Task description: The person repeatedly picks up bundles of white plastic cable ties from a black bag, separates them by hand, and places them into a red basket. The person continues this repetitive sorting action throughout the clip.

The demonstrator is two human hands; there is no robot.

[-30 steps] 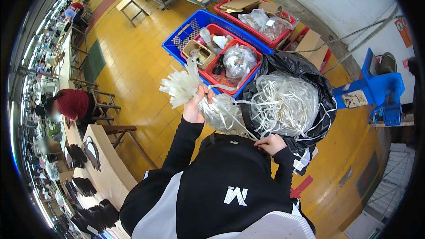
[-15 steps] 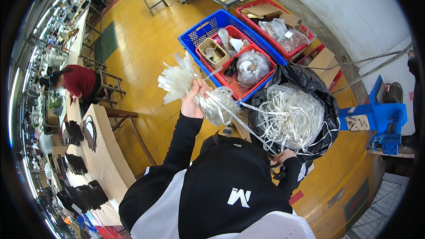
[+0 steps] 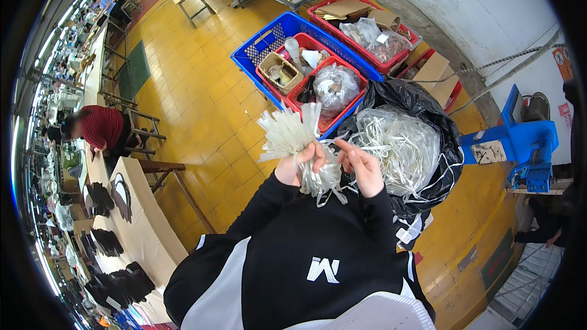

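My left hand (image 3: 301, 164) is closed around the middle of a bundle of whitish, translucent plastic strips (image 3: 292, 131). Cut ends fan out above the fist, and looser loops (image 3: 323, 184) hang below it. Just to the right, my right hand (image 3: 364, 168) is raised with bent fingers, their tips close to the bundle's edge. Whatever lies between those fingertips is too fine to make out. Behind the right hand stands a black plastic bag (image 3: 449, 128), opened wide, with a clear bag and a tangle of white strips (image 3: 400, 156) inside.
Beyond my hands is a blue crate (image 3: 254, 55) holding red baskets with bagged things; another red crate (image 3: 406, 67) stands behind. A blue metal machine (image 3: 520, 137) is at right. At left, dark pieces lie on a covered table (image 3: 150, 220), near a person in red stripes (image 3: 104, 127).
My left hand has moved down and right with the strip bundle. My right hand has risen from the bag's near edge to beside the bundle. The strips stretched between them no longer show.
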